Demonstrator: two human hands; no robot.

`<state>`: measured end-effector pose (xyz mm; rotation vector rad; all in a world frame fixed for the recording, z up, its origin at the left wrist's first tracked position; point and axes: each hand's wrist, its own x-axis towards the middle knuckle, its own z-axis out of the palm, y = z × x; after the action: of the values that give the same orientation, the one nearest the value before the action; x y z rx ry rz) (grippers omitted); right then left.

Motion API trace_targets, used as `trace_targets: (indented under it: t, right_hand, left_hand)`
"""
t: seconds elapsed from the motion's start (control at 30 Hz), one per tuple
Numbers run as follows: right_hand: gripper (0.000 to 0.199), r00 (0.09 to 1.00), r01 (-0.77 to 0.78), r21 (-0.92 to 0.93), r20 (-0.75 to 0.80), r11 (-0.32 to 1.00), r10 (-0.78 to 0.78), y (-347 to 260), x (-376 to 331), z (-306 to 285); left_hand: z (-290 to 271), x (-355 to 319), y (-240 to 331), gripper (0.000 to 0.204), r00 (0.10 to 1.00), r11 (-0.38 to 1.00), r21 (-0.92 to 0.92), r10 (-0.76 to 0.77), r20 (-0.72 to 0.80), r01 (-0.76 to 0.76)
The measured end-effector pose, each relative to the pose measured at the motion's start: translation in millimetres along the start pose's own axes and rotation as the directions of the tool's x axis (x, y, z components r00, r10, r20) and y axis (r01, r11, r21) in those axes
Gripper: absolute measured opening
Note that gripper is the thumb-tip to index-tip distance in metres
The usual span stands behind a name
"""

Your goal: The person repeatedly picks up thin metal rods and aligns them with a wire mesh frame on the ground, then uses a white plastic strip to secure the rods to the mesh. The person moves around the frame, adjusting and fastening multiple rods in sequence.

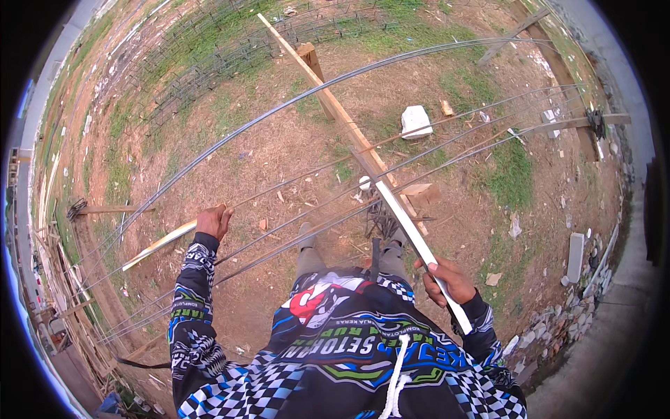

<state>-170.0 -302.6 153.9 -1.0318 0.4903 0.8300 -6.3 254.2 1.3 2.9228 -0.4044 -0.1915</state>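
Note:
My left hand (pixel 214 221) is closed around the near end of a thin steel rod (pixel 293 181), which runs off to the upper right across a wooden beam. A pale white-and-yellow strip (pixel 159 246) extends down-left from that hand; whether it is gripped too, I cannot tell. On the right, my right hand (pixel 450 281) wraps round the lower part of a long white bar (pixel 412 227). The bar slants up-left, its darker far end meeting the wooden beam (pixel 342 115) near the rods. Below that spot is a dark bundle of wire or metal (pixel 380 218), partly hidden.
Several other long rods (pixel 279 105) cross the space, resting on wooden supports at left (pixel 115 209) and right (pixel 579 122). A white block (pixel 417 122) lies on the dirt beyond the beam. Tied rebar frames (pixel 230 59) lie on grass at the back; rubble (pixel 558 335) lines the right edge.

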Motion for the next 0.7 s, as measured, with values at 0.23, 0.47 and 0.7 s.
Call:
trace_targets:
  t: [0.23,0.47,0.7]
  right_hand:
    - [0.036,0.969,0.071,0.105,-0.243,0.992,-0.043,17,1,59]
    - [0.038,0.920,0.068,-0.080,-0.381,0.994,-0.094,17,14,111]
    - [0.034,0.893,0.118,-0.035,-0.433,0.992,-0.122,39,31,134]
  left_hand:
    - [-10,28,-8,0.059,0.957,0.967,-0.256,0.083,0.277,-0.010]
    - [-2,26,-20,0.060,0.944,0.957,-0.289,0.058,0.325,0.041]
    - [-2,14,-4,0.052,0.990,0.973,-0.226,-0.007,0.140,0.039]
